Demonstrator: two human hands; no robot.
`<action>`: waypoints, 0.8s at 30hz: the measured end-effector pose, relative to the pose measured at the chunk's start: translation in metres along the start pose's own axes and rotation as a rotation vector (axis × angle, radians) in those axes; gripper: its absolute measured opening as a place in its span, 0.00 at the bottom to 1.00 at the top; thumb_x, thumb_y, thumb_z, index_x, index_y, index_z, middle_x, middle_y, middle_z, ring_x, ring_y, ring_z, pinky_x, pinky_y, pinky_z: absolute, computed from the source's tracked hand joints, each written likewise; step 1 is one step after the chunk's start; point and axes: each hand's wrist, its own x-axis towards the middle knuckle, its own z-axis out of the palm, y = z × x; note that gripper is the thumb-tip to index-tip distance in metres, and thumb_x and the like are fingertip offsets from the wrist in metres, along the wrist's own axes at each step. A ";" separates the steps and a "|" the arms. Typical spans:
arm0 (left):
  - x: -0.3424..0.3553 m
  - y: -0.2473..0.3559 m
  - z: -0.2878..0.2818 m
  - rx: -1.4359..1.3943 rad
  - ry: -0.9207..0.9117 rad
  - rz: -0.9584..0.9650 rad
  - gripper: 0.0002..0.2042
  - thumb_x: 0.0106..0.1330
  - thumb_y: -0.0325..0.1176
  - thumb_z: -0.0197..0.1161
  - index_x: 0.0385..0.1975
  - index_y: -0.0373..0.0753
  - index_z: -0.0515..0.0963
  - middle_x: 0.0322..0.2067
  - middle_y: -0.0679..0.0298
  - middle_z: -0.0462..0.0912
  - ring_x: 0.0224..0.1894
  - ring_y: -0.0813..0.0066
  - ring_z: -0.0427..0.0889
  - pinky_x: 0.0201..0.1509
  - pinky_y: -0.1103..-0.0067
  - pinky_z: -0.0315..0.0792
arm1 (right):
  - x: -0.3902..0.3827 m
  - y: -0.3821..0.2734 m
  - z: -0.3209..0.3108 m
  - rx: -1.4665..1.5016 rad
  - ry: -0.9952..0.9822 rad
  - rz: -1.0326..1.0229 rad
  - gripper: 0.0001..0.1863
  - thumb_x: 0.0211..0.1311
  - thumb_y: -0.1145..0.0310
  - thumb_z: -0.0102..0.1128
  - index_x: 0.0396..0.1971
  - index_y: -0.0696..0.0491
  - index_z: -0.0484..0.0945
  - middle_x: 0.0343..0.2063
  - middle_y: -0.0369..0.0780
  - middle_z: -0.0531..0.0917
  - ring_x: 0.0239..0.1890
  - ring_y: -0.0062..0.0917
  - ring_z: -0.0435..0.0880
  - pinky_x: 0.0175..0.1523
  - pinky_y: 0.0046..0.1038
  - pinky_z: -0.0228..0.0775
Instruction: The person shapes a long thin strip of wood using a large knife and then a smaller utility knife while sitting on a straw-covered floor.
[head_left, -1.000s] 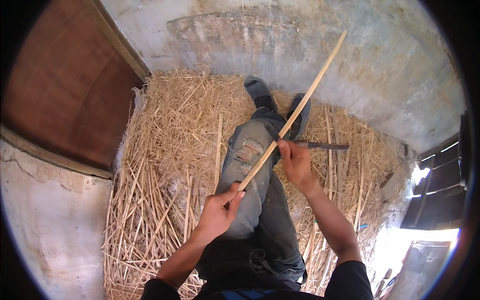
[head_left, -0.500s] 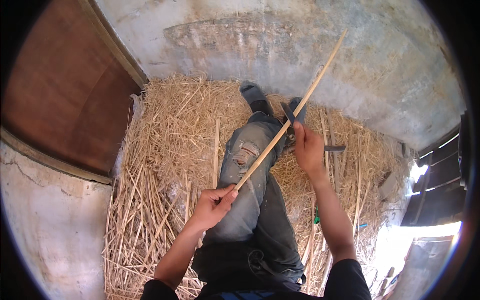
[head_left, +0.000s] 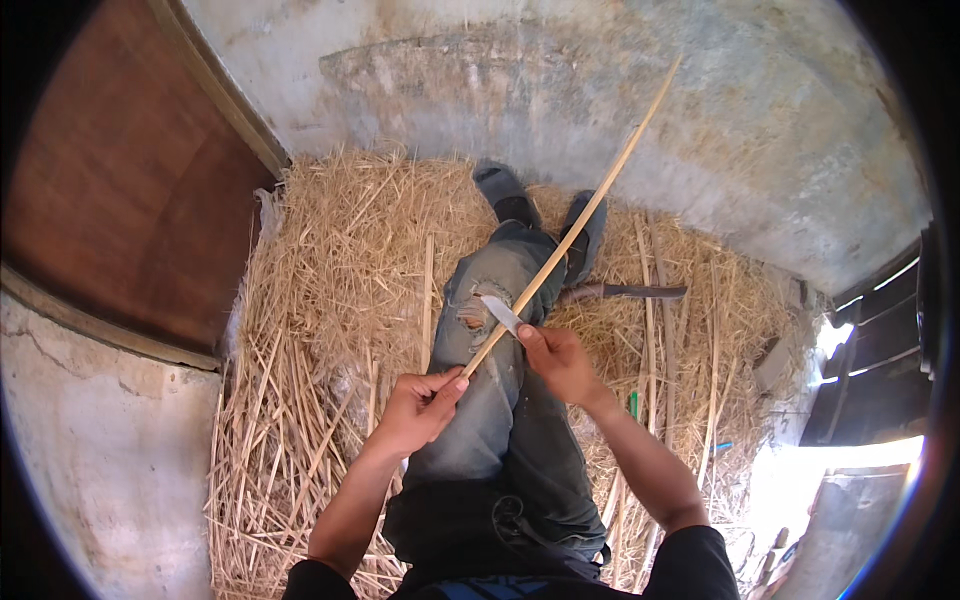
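My left hand (head_left: pixel 418 410) pinches the near end of a long, pale wooden strip (head_left: pixel 568 243), which looks like split bamboo. From there the strip slants up and away to the right, over my legs and feet. A knife (head_left: pixel 501 314) is in my right hand (head_left: pixel 562 362), its fingers closed round the handle, which is mostly hidden. The blade lies across the strip, a short way beyond my left hand, and points up to the left. Beneath both hands are my grey jeans (head_left: pixel 470 420), torn at the knee.
Shavings and thin strips (head_left: pixel 340 250) cover the floor around me. A second, larger blade with a curved handle (head_left: pixel 640 291) lies right of my feet. A concrete wall (head_left: pixel 480 90) rises ahead, a brown panel (head_left: pixel 130 190) stands at left, and dark slats (head_left: pixel 870 380) are at right.
My right hand has drawn the knife back along the strip, from near my feet to close by my left hand. The left hand has hardly moved.
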 end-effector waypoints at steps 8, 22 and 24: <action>0.004 -0.005 -0.012 -0.235 -0.129 -0.098 0.15 0.75 0.38 0.57 0.51 0.33 0.79 0.14 0.76 0.59 0.12 0.90 0.53 0.15 0.84 0.43 | 0.008 -0.028 -0.054 0.185 0.230 -0.169 0.24 0.76 0.52 0.48 0.31 0.56 0.82 0.16 0.27 0.66 0.20 0.14 0.62 0.26 0.23 0.55; -0.006 -0.009 0.004 0.060 0.023 0.087 0.14 0.75 0.37 0.57 0.51 0.33 0.80 0.12 0.76 0.62 0.12 0.90 0.58 0.15 0.85 0.51 | 0.019 -0.023 -0.033 -0.699 0.228 -0.402 0.20 0.71 0.54 0.55 0.24 0.55 0.74 0.11 0.48 0.75 0.15 0.47 0.78 0.22 0.45 0.70; -0.005 -0.013 0.003 0.068 0.033 0.101 0.15 0.74 0.36 0.59 0.52 0.33 0.80 0.13 0.77 0.63 0.14 0.91 0.59 0.17 0.85 0.53 | 0.015 -0.030 -0.032 -0.612 0.227 -0.299 0.22 0.71 0.53 0.54 0.23 0.54 0.74 0.11 0.48 0.76 0.16 0.48 0.79 0.22 0.45 0.70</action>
